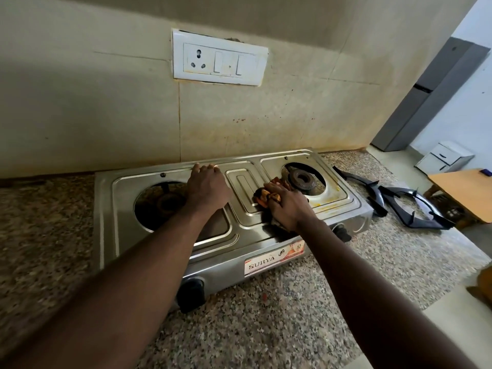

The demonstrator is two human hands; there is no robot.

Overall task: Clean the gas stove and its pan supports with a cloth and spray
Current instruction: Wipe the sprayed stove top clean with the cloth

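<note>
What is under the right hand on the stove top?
A crumpled dark cloth with orange patches, gripped by the right hand, lies on the stove top beside the right burner. The palm hides the rest of the cloth and the steel below.

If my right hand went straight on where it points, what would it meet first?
Right hand, holding the cloth, would likely first meet the raised centre panel, then the wall.

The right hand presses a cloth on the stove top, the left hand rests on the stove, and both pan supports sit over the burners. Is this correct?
Not quite: the head view shows both pan supports lying on the counter, right of the stove; the burners are bare.
</note>
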